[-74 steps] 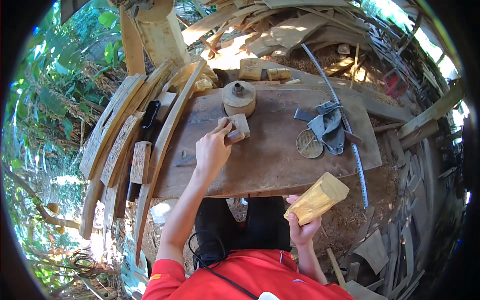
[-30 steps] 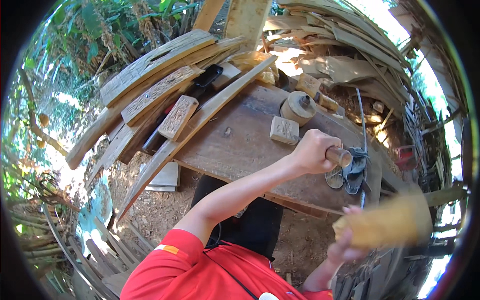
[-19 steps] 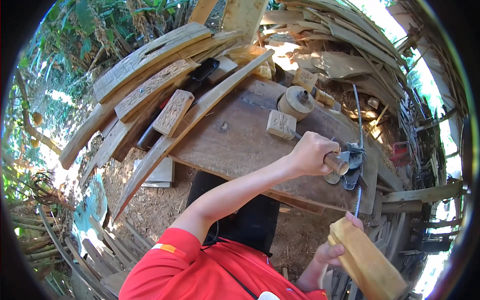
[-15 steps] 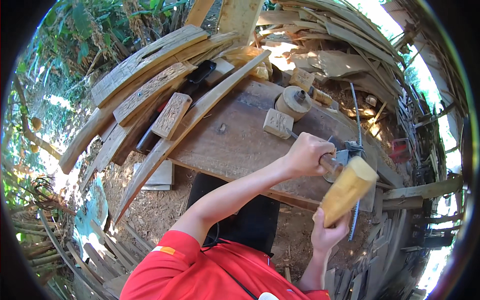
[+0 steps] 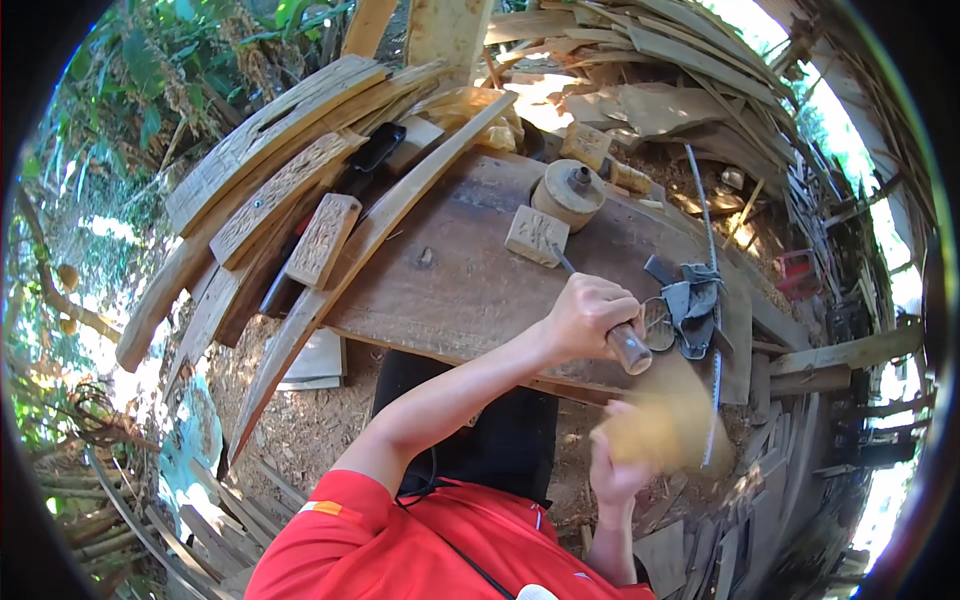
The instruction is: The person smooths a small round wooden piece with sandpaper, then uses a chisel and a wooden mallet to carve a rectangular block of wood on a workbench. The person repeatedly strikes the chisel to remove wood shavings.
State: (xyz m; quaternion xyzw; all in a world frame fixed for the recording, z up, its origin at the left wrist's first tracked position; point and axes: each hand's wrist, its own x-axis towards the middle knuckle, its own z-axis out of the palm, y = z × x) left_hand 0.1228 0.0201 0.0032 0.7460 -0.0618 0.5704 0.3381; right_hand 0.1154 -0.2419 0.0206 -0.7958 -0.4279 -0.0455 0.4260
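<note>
My left hand (image 5: 590, 318) is wrapped around a chisel (image 5: 628, 348), whose wooden handle end sticks out toward my right. Its thin blade reaches up to the edge of a small carved wood block (image 5: 536, 235) on the workbench (image 5: 420, 290). A pale wooden mallet (image 5: 672, 418), smeared by motion, is gripped in my right hand (image 5: 615, 465) in front of the bench. Between the mallet and the chisel's butt there is a small gap. The carved block rests against a round wooden block (image 5: 568, 193) with a dark metal stub on top.
A dark cloth (image 5: 692, 310) lies beside a wire ring (image 5: 656, 322) at the bench's right. A long thin saw blade (image 5: 705, 220) runs past that side. Long planks (image 5: 270, 140) and another carved block (image 5: 323, 240) fill the left. A red crate (image 5: 797, 275) sits far right.
The mallet has swung down and away from the chisel's butt, baring the handle end and the dark cloth. The left hand keeps its grip on the chisel. The whole view has shifted slightly.
</note>
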